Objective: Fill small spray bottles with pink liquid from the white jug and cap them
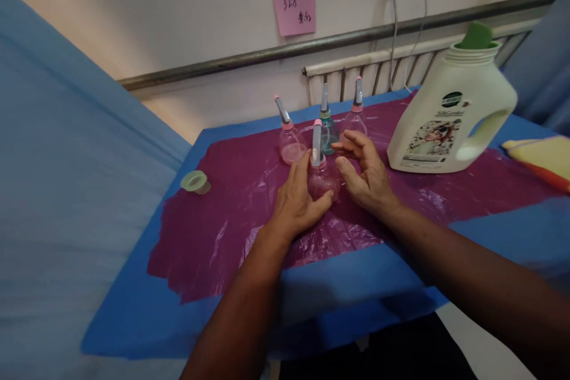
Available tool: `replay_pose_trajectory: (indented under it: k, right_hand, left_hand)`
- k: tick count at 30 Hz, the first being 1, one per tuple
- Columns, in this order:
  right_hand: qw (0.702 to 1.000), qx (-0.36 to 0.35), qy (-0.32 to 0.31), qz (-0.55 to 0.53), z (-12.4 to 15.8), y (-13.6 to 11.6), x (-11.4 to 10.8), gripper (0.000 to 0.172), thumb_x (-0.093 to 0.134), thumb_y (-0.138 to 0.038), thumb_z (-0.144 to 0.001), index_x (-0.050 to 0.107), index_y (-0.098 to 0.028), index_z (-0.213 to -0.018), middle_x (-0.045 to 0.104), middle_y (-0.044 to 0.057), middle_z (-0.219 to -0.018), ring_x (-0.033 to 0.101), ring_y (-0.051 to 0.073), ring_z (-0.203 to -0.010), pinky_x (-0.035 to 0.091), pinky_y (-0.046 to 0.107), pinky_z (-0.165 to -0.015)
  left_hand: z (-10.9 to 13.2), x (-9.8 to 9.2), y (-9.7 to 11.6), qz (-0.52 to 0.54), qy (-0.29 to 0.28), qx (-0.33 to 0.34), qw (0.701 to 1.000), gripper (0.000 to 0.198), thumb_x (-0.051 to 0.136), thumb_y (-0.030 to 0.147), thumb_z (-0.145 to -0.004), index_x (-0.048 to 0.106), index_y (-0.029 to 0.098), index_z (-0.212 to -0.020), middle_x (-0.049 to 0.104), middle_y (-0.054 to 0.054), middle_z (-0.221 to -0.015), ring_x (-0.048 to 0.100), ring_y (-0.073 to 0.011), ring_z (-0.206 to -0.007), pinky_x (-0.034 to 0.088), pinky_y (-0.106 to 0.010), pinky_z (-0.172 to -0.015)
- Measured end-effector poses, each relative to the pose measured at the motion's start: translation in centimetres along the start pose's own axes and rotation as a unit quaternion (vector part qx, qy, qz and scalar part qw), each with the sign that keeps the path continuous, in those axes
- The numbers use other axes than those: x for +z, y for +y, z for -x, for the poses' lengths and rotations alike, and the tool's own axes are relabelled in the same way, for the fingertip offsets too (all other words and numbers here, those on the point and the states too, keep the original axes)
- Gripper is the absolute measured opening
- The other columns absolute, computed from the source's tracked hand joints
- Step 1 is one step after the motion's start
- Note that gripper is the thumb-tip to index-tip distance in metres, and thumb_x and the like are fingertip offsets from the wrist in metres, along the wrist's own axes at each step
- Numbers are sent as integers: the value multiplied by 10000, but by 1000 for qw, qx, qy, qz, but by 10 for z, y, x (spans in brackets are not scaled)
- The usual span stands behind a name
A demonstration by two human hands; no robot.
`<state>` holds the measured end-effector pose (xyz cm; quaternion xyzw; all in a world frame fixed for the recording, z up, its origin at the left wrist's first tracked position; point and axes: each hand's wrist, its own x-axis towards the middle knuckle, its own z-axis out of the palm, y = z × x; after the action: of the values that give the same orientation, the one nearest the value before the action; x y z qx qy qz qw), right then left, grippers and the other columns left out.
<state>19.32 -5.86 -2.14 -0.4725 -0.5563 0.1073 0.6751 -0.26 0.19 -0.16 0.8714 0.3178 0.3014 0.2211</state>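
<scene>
On a purple plastic sheet, a small clear pink bottle (324, 181) stands upright, with a tall grey top tipped in pink. My left hand (296, 199) is wrapped round its left and near side. Just to the right of the bottle, my right hand (367, 181) is open, its fingers apart and nothing in them. Behind stand three similar bottles: a pink one (293, 145) with pale liquid at the left, a teal one (328, 130) in the middle and another pink one (355, 122), partly hidden by my right fingers.
A large cream detergent jug (427, 107) with a green piece in its mouth stands at right. A pale green cup-like cap (195, 181) lies at left. Yellow cloth (541, 154) lies at the far right. The purple sheet (209, 249) covers a blue table (129, 314) against the wall.
</scene>
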Motion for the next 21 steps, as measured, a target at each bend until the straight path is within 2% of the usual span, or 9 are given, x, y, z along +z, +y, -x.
replay_pose_trajectory:
  k: [7, 10, 13, 15, 17, 19, 21]
  right_hand:
    - [999, 9, 11, 31, -1, 18, 1, 509, 652, -576, -1127, 586, -302, -1551, 810, 127, -1349, 792, 298, -1250, 614, 599, -1179]
    - [999, 10, 33, 27, -4, 17, -2, 520, 664, -590, -1115, 596, -288, -1532, 818, 134, -1327, 798, 295, -1232, 621, 586, -1165]
    - [998, 24, 50, 35, -9, 8, -13, 536, 667, -608, -1109, 607, -285, -1532, 820, 138, -1328, 802, 297, -1225, 629, 586, -1155]
    - [998, 21, 26, 57, -11, -1, -31, 525, 661, -592, -1119, 616, -285, -1543, 816, 144, -1370, 800, 305, -1257, 624, 595, -1168]
    - [993, 3, -32, 110, -7, -9, -59, 499, 641, -564, -1135, 641, -282, -1546, 809, 149, -1430, 785, 330, -1321, 607, 627, -1198]
    - [975, -18, -99, 198, 4, -12, -95, 502, 616, -559, -1140, 681, -268, -1544, 795, 159, -1483, 758, 381, -1386, 583, 686, -1221]
    - [944, -19, -162, 287, 23, -11, -136, 590, 594, -597, -1133, 684, -237, -1591, 765, 192, -1543, 726, 434, -1442, 557, 738, -1243]
  left_hand:
    - [0, -2, 6, -6, -16, -3, 1000, 934, 866, 365, -932, 401, 258, -1735, 625, -181, -1647, 660, -423, -1503, 623, -624, -1164]
    - [1, -2, 10, -12, -31, 5, 999, 946, 854, 373, -955, 374, 243, -1760, 609, -197, -1682, 629, -428, -1556, 578, -649, -1234]
    - [3, -4, 15, -27, -62, -2, 998, 1037, 869, 420, -963, 298, 252, -1813, 524, -223, -1778, 541, -462, -1649, 510, -703, -1298]
    - [7, -10, 15, -31, -70, -15, 997, 1117, 879, 490, -968, 230, 255, -1846, 413, -247, -1861, 453, -482, -1714, 456, -731, -1338]
    - [16, -19, 14, -34, -60, -29, 997, 1128, 840, 561, -1005, 184, 242, -1865, 325, -264, -1907, 383, -477, -1756, 400, -733, -1378]
    - [32, -32, 10, -58, -51, -50, 996, 1036, 736, 606, -1075, 197, 208, -1866, 318, -278, -1908, 350, -466, -1774, 356, -735, -1404]
    - [56, -46, 6, -110, -63, -70, 989, 918, 614, 632, -1136, 267, 172, -1851, 330, -281, -1902, 337, -458, -1780, 321, -737, -1422]
